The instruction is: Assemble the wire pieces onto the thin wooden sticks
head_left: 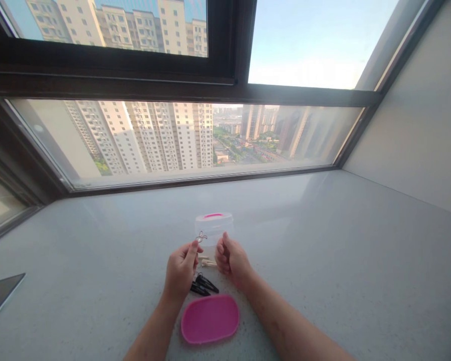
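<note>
Between the thumb and fingers of my left hand [182, 265] is a small metal hair clip [201, 236] with a bow-shaped wire outline, held upright. My right hand [231, 258] is beside it, fingers curled in and thumb up; whatever may be inside the curl is hidden. Pale beige clips [208, 262] lie between the two hands, partly covered by them. Black hair clips [207, 283] rest just below, close to my left wrist. Nearest me is a pink oval lid [210, 319]. Behind both hands stands a clear plastic box [214, 224] with a pink strip on top.
Everything lies on a pale speckled windowsill [323, 250]. A dark flat device [2, 296] pokes in at the left edge. Dark window frames [173, 93] and glass bound the back, with tall buildings outside. A white wall [421, 125] closes the right side.
</note>
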Action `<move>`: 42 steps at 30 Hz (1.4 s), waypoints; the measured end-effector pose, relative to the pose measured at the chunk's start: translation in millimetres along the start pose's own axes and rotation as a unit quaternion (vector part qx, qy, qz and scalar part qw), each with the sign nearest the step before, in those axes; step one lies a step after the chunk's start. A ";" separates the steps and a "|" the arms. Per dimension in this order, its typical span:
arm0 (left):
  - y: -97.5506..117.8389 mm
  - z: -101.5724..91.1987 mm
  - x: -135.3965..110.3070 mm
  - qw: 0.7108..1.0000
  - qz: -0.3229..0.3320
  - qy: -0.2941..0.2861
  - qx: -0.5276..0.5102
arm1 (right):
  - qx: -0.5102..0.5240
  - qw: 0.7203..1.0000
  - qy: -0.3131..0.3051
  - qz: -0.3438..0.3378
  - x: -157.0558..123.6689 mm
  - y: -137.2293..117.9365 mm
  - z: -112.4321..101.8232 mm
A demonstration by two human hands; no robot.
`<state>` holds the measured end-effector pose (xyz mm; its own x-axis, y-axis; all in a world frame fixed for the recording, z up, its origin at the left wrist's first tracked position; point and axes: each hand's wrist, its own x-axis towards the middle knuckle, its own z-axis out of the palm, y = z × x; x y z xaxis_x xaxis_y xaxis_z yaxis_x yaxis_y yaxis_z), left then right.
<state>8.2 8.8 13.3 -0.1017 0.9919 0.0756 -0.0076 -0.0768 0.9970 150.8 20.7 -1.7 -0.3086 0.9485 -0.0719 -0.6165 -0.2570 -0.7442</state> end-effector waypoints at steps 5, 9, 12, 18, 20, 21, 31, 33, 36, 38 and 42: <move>1.5 1.9 4.5 1.000 -0.015 -0.012 0.012 | -0.010 1.000 0.000 -0.007 0.9 0.2 0.3; 0.5 0.8 8.1 1.000 -0.014 -0.008 0.000 | -0.045 0.999 0.000 -0.024 0.2 2.3 0.9; 0.7 -0.4 10.0 1.000 -0.017 -0.003 -0.007 | -0.064 0.998 0.000 -0.029 -0.4 3.8 1.4; -1.4 -0.9 12.2 1.000 -0.007 0.001 -0.002 | -0.063 0.998 0.002 -0.021 -0.7 3.4 2.5; -3.4 -0.9 12.7 1.000 0.000 -0.002 0.005 | -0.064 0.998 0.004 -0.020 -0.7 2.7 3.2; -4.5 -1.1 13.0 1.000 0.003 -0.005 0.009 | -0.066 0.998 0.004 -0.020 -0.8 2.3 3.6; -5.5 -4.5 12.2 0.993 0.051 -0.042 0.099 | -0.126 0.991 -0.016 -0.041 -3.8 1.8 5.5; -3.2 -6.5 11.5 0.988 0.065 -0.033 0.139 | -0.161 0.985 -0.003 -0.058 -5.3 3.0 6.3; -1.8 -11.6 12.2 0.973 0.087 0.009 0.216 | -0.269 0.954 0.030 -0.130 -8.2 4.1 7.1; -2.8 -15.5 13.4 0.956 0.103 0.043 0.271 | -0.368 0.911 0.058 -0.179 -10.2 3.7 7.0; -7.0 -20.8 14.4 0.924 0.132 0.055 0.356 | -0.536 0.806 0.091 -0.233 -13.3 2.1 4.7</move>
<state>-14.0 21.5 7.1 -0.1085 0.9290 0.3539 0.6832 -0.1889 0.7054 150.1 6.7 0.8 -0.0521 0.9321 0.3585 0.3748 0.3510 -0.8581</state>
